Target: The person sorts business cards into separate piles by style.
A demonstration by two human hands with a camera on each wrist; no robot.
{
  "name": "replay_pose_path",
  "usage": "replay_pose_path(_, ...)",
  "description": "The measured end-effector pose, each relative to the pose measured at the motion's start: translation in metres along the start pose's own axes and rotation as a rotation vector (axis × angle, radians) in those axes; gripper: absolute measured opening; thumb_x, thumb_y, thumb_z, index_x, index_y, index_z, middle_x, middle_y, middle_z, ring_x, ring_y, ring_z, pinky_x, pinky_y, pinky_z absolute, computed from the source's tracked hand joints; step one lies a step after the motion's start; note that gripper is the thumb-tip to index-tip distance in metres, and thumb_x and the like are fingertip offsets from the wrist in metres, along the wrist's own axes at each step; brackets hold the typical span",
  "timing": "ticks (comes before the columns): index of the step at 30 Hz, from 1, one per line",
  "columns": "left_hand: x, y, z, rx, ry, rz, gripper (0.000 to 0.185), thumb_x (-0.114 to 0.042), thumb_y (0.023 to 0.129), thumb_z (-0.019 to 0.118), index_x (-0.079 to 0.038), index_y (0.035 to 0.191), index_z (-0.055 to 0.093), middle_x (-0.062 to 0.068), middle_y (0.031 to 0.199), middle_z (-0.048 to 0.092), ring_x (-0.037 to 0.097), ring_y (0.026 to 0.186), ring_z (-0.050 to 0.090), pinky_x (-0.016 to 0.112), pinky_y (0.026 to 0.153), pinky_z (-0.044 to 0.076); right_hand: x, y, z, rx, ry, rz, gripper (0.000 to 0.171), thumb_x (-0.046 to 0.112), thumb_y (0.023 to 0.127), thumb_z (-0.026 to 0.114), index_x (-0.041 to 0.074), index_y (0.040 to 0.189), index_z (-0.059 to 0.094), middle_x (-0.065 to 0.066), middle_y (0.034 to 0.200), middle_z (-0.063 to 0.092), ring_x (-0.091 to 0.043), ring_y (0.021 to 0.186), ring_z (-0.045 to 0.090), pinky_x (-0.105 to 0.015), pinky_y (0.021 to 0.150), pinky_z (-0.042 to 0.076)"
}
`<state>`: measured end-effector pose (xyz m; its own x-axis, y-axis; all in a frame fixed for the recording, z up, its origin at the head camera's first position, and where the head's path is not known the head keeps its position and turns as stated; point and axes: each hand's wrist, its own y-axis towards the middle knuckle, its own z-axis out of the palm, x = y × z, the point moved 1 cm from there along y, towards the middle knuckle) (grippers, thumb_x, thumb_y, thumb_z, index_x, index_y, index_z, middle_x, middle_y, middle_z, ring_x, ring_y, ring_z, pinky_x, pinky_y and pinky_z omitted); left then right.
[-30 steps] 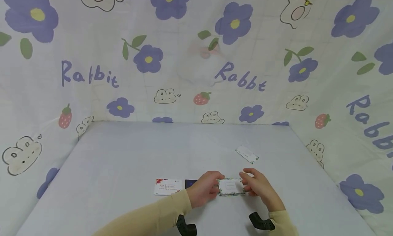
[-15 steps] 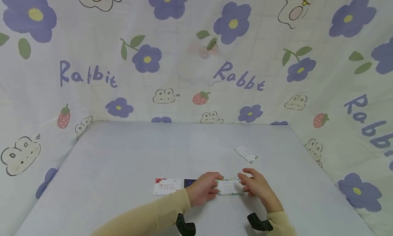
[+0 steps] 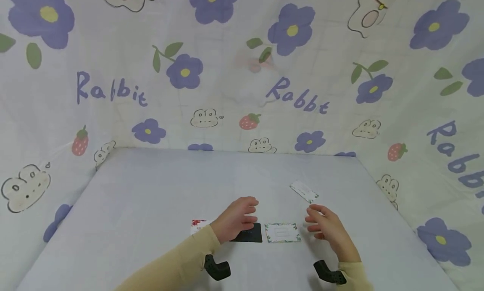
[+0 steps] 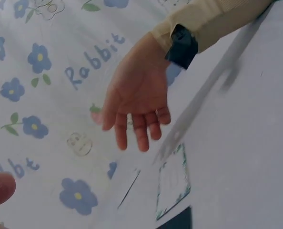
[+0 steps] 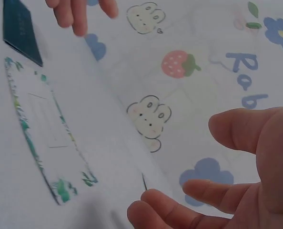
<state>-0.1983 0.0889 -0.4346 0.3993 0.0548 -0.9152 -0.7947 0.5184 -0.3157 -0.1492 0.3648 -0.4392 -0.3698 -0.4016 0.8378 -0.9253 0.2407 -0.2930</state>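
A white card with a green leafy border [image 3: 282,233] lies flat on the pale table [image 3: 159,190], touched by neither hand. My left hand [image 3: 247,213] hovers just left of it with relaxed fingers, over a dark card [image 3: 249,235]. My right hand [image 3: 314,219] hangs open to the right of the leafy card, holding nothing. In the right wrist view the leafy card [image 5: 41,138] and the dark card [image 5: 20,28] lie side by side, with my right fingers [image 5: 179,210] spread above the table. The left wrist view shows the right hand [image 4: 136,105] above the leafy card [image 4: 172,183].
A red-and-white card [image 3: 197,225] lies left of the dark card, partly hidden by my left forearm. Another white card [image 3: 304,191] lies farther back on the right. Flower-and-rabbit cloth [image 3: 242,72] walls the table on three sides.
Both hands have let go of the leafy card, which now lies on the table. The left hand drew back to the left, uncovering the dark card; the right hand moved off to the right.
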Motion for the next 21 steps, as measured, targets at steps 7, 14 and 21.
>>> replay_pose_path(7, -0.013, -0.003, -0.06, -0.007, 0.108, 0.053, 0.062, -0.039, 0.106, 0.046, -0.004, 0.156, 0.033, 0.029, 0.159, 0.036, 0.048, 0.141, 0.045, 0.056, 0.119, 0.036, 0.014, 0.01, -0.014, 0.036, 0.004, -0.029, 0.066, 0.044, 0.107, 0.048, 0.001, 0.155, 0.033, -0.026, 0.132, 0.062, -0.022, 0.095, 0.068, -0.03, 0.074, 0.053)
replay_pose_path(14, -0.018, -0.01, -0.097, -0.034, 0.2, 0.088, 0.061, -0.039, 0.108, 0.044, -0.006, 0.157, 0.032, 0.027, 0.16, 0.037, 0.046, 0.143, 0.043, 0.055, 0.12, 0.035, 0.033, 0.016, -0.014, 0.071, -0.027, -0.063, 0.068, 0.045, 0.106, 0.048, 0.001, 0.156, 0.031, -0.027, 0.134, 0.06, -0.024, 0.097, 0.068, -0.03, 0.075, 0.053)
replay_pose_path(21, -0.024, -0.006, -0.118, -0.065, 0.217, 0.086, 0.059, -0.038, 0.108, 0.044, -0.006, 0.157, 0.033, 0.026, 0.161, 0.036, 0.046, 0.144, 0.043, 0.055, 0.121, 0.035, 0.031, 0.02, -0.022, 0.09, -0.04, -0.062, 0.07, 0.047, 0.107, 0.045, 0.0, 0.157, 0.028, -0.03, 0.137, 0.058, -0.023, 0.098, 0.068, -0.029, 0.076, 0.054)
